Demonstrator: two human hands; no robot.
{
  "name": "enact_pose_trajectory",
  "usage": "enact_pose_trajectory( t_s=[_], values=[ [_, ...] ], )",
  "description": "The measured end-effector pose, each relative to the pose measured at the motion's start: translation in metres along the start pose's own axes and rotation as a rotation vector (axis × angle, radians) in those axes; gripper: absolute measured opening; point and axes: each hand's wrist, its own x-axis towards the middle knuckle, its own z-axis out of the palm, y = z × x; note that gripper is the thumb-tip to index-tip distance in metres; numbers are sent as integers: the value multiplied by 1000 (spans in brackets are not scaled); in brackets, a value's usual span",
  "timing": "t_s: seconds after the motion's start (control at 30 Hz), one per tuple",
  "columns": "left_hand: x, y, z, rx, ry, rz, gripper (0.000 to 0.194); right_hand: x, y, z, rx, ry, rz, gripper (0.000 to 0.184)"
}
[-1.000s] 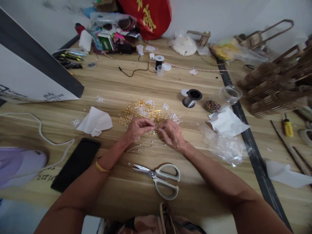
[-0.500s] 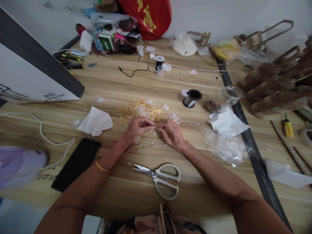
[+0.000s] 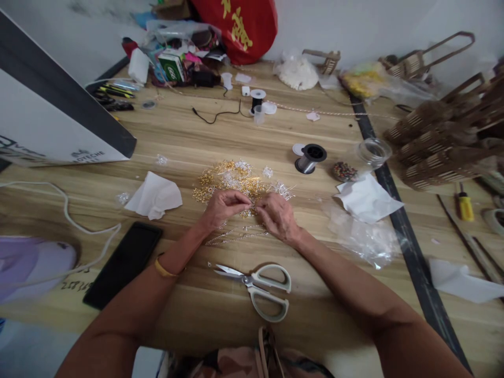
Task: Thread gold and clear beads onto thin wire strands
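Note:
My left hand [image 3: 225, 208] is closed in a pinch at the near edge of a pile of small gold and silver jewellery findings [image 3: 232, 176]. Facing it, a short gap away, my right hand [image 3: 279, 215] pinches too, its fingers curled. What either pinch holds is too small to make out. A thin chain [image 3: 236, 234] lies in loose strands on the table just below both hands. Closer to my body, scissors [image 3: 254, 286] with pale handles lie with their blades slightly apart, pointing left.
A wire spool [image 3: 310, 159] stands right of the pile, near a clear jar [image 3: 364, 160] with beads. White paper [image 3: 153, 196] and a black phone [image 3: 124, 265] lie left. Plastic bags [image 3: 368, 236] lie right. Brown baskets [image 3: 444, 136] crowd the right side, a large box [image 3: 59, 105] the left.

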Motion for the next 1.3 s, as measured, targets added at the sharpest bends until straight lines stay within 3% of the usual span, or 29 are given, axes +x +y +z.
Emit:
enact_pose_trajectory(
  t_s=[1.3],
  values=[
    [0,-1,1,16,-30,-6,13,0,0,0,77,-29,1,7]
  ],
)
